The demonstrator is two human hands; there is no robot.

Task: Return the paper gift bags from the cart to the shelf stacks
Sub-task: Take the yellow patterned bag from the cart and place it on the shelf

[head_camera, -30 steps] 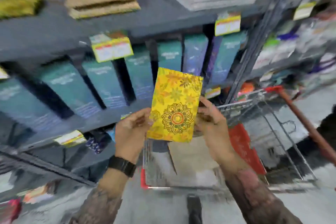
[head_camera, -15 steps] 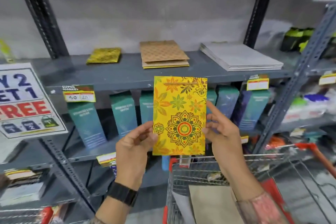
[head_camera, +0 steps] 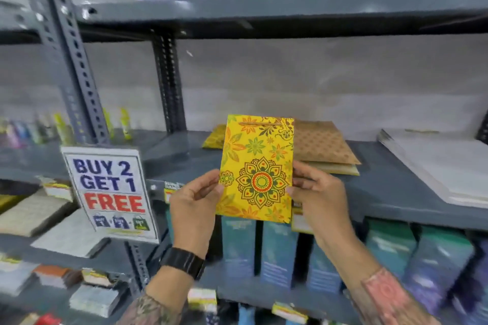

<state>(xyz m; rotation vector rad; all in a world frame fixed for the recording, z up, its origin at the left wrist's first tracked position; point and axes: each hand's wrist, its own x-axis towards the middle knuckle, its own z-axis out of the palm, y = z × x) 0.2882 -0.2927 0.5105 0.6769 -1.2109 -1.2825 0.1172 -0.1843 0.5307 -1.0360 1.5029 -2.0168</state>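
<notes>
Upright, long axis vertical, the yellow gift bag (head_camera: 256, 169) faces the camera, both hands (head_camera: 196, 200) (head_camera: 317, 192) pinching its side edges.

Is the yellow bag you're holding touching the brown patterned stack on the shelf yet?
Cannot tell. In the head view the yellow bag, upright between left hand and right hand, overlaps the brown stack; it looks nearer the camera, but no gap shows.

hidden: most of the flat yellow-green patterned bag stack (head_camera: 214, 137) behind the held yellow floral paper gift bag (head_camera: 257, 166) | cut off: white sheet stack (head_camera: 446, 166) at right edge | blurred: small yellow shelf price labels (head_camera: 202, 298)
</notes>
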